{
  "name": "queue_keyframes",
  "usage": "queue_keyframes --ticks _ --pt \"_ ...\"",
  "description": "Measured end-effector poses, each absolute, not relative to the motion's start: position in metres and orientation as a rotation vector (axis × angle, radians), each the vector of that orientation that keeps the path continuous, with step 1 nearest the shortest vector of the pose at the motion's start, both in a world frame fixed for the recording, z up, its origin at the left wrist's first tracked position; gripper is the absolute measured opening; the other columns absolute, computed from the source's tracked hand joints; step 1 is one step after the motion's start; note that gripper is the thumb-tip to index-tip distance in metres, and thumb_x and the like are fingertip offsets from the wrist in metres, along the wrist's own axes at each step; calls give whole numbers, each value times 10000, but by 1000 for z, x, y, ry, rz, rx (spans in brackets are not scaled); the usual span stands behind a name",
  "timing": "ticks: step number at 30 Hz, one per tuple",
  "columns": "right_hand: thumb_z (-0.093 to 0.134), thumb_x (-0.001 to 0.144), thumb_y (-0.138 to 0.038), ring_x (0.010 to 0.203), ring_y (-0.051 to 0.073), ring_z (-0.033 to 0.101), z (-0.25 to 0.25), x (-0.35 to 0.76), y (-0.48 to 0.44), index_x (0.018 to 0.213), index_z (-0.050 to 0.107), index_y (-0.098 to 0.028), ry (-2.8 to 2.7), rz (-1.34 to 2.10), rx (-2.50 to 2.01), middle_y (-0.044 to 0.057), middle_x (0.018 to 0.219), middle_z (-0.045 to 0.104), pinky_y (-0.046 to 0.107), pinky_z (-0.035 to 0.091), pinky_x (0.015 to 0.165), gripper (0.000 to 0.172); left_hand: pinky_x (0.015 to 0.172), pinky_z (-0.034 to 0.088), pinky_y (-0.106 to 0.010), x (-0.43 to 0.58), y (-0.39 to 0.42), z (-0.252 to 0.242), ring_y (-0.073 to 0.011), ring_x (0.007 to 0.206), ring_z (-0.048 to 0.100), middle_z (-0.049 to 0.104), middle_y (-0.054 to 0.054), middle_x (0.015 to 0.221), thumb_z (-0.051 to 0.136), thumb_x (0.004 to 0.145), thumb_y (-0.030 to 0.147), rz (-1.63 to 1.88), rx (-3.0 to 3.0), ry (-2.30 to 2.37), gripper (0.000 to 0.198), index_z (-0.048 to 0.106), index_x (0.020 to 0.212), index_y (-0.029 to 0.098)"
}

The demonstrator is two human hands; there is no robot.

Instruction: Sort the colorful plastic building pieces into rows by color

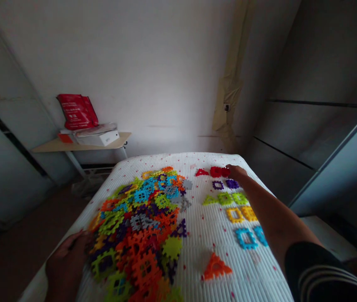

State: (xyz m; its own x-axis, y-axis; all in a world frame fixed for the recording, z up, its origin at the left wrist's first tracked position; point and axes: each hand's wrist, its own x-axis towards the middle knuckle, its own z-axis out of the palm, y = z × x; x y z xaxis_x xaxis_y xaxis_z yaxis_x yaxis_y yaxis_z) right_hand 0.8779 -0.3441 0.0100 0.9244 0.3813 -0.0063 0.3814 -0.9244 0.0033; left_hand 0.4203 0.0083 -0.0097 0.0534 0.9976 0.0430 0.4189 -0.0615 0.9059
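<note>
At the far right of the bed, my right hand (236,172) has its fingers closed at a red interlocking plastic tile (225,172). Left of that tile lie a red square-like tile (215,172) and a red triangular tile (201,172). My left hand (67,261) is at the near left edge of a big mixed pile of interlocking tiles (145,268). Its fingers are curled, dim and partly blurred; I cannot make out what is in them. An orange triangular tile (216,267) lies alone near the front.
Below the red tiles run rows of purple tiles (218,185), green tiles (225,198), yellow tiles (235,215) and blue tiles (246,238); my right forearm partly covers some. Behind left, a small table (120,140) bears a red bag (77,111) and a white box (101,137).
</note>
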Motion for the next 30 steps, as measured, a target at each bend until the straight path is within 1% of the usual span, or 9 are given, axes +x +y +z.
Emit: queue_keyframes --ticks 4,8,11,14,17,21,23,27,30 --pt "581 801 -426 1019 275 606 12 875 -343 1295 493 -260 627 -13 3054 115 1167 628 334 479 745 528 716 495 -340 419 12 -13 -248 790 644 663 43 618 625 501 464 901 1439 1449 369 661 785 231" --pt "568 812 -396 996 278 613 14 872 -342 1291 501 -239 655 3 3033 121 1150 634 342 483 731 509 775 479 -360 416 17 -18 -259 835 640 674 32 649 619 524 474 902 1507 1446 370 670 790 221" --pt "575 792 -274 1048 279 587 19 868 -345 1333 464 -218 670 47 3021 123 1194 611 341 485 754 555 714 491 -355 416 18 -20 -252 767 642 664 27 613 626 525 460 947 1491 1395 364 664 782 204" --pt "531 778 -141 1152 264 520 29 860 -352 1370 421 -179 696 137 3013 130 1299 539 328 470 834 603 634 496 -337 417 16 -20 -242 698 634 645 23 575 634 522 446 983 1489 1367 349 654 756 189" --pt "502 785 -124 1184 258 490 38 843 -359 1334 468 -153 835 333 2993 130 1321 522 328 455 890 551 615 492 -318 417 15 -22 -221 667 623 650 2 607 623 546 469 1017 1538 1289 377 651 774 170" --pt "515 816 -208 1074 263 564 36 791 -365 1200 586 -166 1298 662 2880 115 1161 632 365 484 864 393 621 491 -304 414 13 -25 -199 665 607 649 -31 682 570 612 496 1072 1642 1161 401 636 795 146" --pt "485 851 -240 993 243 610 30 750 -367 1147 613 -189 1560 755 2809 96 1095 663 370 504 828 326 680 496 -306 412 9 -21 -197 728 609 656 -43 761 566 640 483 1092 1733 1075 370 642 794 156" --pt "424 917 -250 859 196 659 14 655 -366 1092 628 -206 2010 714 2691 77 996 696 328 540 727 272 892 451 -324 410 -4 -5 -203 964 577 657 -43 950 582 705 413 1096 2021 803 234 688 782 219" --pt "357 943 -203 718 161 665 7 594 -361 1001 647 -194 2250 629 2601 74 880 709 264 534 612 296 963 405 -360 416 -12 9 -201 1040 539 660 -44 1014 496 804 338 1051 2363 569 232 698 865 242"
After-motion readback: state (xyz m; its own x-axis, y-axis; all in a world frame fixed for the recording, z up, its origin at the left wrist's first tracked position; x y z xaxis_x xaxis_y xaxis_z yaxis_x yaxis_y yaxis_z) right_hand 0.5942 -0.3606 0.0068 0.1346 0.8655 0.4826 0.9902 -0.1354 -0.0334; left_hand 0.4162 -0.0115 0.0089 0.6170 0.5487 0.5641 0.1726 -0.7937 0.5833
